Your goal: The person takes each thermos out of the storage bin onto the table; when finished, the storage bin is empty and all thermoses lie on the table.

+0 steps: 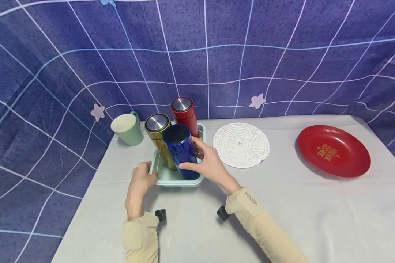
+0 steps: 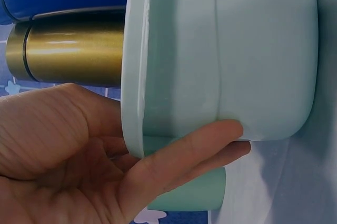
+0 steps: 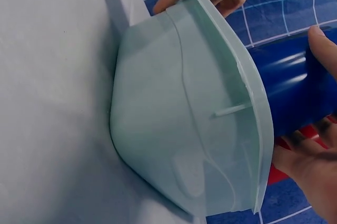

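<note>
A light green plastic basin [image 1: 179, 183] holds three thermos bottles. My right hand [image 1: 212, 164] grips the blue thermos [image 1: 185, 155], which stands at the basin's near side with its dark lid tipped slightly left. My left hand [image 1: 141, 180] holds the basin's left rim; in the left wrist view, its fingers [image 2: 184, 153] lie along the outer wall. Behind the blue bottle are the gold thermos [image 1: 162, 146], leaning a little left, and the red thermos [image 1: 188, 118] at the back. Their lower parts are partly hidden by the blue bottle.
A pale green mug [image 1: 130, 131] is just left of the basin. To the right lie a round white woven mat [image 1: 240, 146] and, farther off, a red plate [image 1: 345, 153] with gold characters. A blue gridded cloth [image 1: 230, 62] hangs behind the table.
</note>
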Tool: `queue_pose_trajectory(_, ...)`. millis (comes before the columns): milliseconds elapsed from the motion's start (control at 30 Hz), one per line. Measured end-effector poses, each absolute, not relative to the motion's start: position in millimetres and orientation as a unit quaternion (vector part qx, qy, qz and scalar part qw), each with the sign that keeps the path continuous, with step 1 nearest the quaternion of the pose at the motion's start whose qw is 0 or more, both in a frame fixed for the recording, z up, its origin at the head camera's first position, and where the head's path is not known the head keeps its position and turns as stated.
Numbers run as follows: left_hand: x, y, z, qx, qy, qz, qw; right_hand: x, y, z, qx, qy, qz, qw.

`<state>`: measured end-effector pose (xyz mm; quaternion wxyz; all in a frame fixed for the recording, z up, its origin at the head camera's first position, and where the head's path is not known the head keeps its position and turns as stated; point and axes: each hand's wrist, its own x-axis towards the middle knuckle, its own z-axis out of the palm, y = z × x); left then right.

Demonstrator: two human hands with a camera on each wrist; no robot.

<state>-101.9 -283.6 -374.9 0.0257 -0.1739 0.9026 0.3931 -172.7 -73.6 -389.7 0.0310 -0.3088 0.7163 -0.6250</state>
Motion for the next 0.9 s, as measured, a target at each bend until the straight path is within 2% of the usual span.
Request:
queue_pose_trajectory(467, -100, -280, -372, -0.169, 0.908, 0.382, 0.028, -164, -68, -383, -0.310, 0.719, -0.622, 0.015)
queue_pose_trajectory(900, -100, -282, -372, -0.167, 0.915, 0.365, 0.029, -157, -53, -353, -0.286, 0.681, -0.674, -0.006)
